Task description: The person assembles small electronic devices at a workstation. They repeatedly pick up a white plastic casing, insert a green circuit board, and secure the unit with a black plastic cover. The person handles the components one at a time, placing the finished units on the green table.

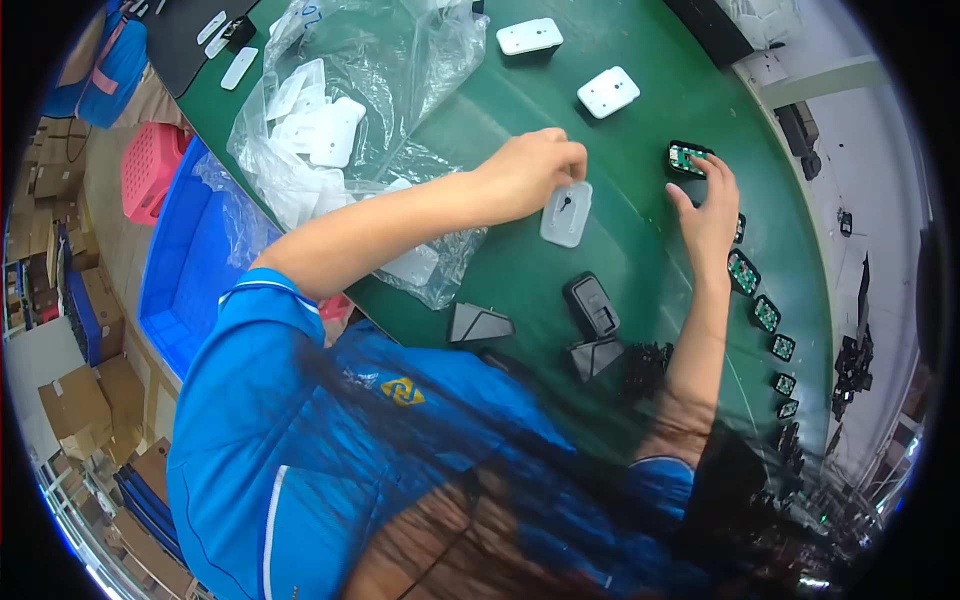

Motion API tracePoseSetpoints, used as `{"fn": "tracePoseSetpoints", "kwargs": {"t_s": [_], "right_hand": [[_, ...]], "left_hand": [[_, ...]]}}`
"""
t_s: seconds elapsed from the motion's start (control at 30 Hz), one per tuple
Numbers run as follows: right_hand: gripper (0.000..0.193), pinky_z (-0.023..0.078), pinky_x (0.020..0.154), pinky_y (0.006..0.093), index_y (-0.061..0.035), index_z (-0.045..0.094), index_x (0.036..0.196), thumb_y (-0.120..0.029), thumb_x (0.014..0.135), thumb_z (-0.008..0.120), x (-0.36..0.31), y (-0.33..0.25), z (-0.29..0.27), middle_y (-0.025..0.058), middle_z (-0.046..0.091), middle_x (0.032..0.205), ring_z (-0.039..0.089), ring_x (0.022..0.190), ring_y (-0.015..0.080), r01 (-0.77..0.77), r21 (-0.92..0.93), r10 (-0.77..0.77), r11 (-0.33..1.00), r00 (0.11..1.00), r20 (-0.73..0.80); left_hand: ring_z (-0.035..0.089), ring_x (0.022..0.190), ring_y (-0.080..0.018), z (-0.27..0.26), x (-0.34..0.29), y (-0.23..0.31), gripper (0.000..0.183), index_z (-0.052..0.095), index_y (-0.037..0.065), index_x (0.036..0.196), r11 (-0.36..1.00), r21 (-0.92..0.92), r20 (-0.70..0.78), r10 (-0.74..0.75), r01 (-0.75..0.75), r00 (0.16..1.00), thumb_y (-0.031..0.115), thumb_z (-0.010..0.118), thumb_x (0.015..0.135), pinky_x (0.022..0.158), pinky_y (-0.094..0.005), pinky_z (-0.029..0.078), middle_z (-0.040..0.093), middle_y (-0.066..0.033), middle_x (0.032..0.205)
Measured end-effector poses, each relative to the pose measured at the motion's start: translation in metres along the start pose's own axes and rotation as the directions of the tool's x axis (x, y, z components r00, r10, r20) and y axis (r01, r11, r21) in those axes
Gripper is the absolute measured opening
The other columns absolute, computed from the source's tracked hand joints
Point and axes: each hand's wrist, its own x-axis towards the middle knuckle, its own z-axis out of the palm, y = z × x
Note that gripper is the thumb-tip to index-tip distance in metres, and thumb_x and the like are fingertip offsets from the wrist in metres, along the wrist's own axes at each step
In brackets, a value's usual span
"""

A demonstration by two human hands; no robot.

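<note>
The translucent white plastic cover (566,213) lies near the middle of the green desk (640,260), and your left hand (530,172) pinches its top edge, the grip clamped on it with the fingers together. At three o'clock from this cover, your right hand (712,210) reaches to a small black housing with a green circuit board (687,158); the fingertips touch its lower right side, but you cannot tell from here if the grip is really closed on it.

At five o'clock from your right hand, a row of similar black housings (765,312) with green boards runs along the desk edge. At six o'clock from the cover stands a black adapter body (591,304), and just under it two dark triangular parts (478,324) lie apart from each other. At twelve o'clock, two white rectangular covers (608,92) rest on the desk. At nine to eleven o'clock lies a clear plastic bag (390,60) with more white parts inside. A blue crate (175,270) stands beside the desk at eight o'clock, and a pink basket (150,170) is near it.
</note>
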Motion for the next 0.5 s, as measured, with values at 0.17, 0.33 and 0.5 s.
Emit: {"fn": "tracePoseSetpoints", "kwargs": {"t_s": [0.17,0.33,0.5], "right_hand": [[0.045,0.042,0.089,0.038,-0.0097,0.055,0.113,-0.013,0.073,0.073,0.028,0.017,0.016,0.0088,0.058,0.11,0.053,0.104,0.0285,0.013,-0.052,-0.009,0.999,0.997,0.077],[0.038,0.046,0.074,0.0305,-0.0061,0.053,0.114,-0.016,0.08,0.068,0.007,-0.008,-0.002,0.0096,0.064,0.091,0.06,0.081,0.0192,-0.318,0.294,0.261,0.901,0.941,0.218],[0.032,0.045,0.068,0.0244,-0.0057,0.058,0.109,-0.019,0.081,0.067,-0.061,-0.033,-0.047,0.0058,0.065,0.087,0.055,0.073,0.0105,-0.377,0.398,0.219,0.836,0.895,0.388]], "left_hand": [[0.054,0.089,-0.0344,0.004,0.007,0.001,0.015,0.059,0.004,0.091,0.962,0.246,0.148,0.083,-0.118,0.986,-0.001,0.06,0.077,0.074,-0.0419,0.047,0.05,-0.016,0.095],[0.051,0.088,-0.0294,0.012,-0.029,0.018,0.045,0.052,0.003,0.105,0.875,0.469,-0.047,0.161,-0.12,0.986,0.027,0.071,0.072,0.076,-0.0384,0.045,0.047,-0.0128,0.095],[0.047,0.094,-0.0274,0.02,-0.052,0.02,0.06,0.048,0.0,0.108,0.782,0.599,-0.022,0.234,-0.174,0.972,0.034,0.074,0.066,0.081,-0.0361,0.043,0.046,-0.0127,0.1]]}}
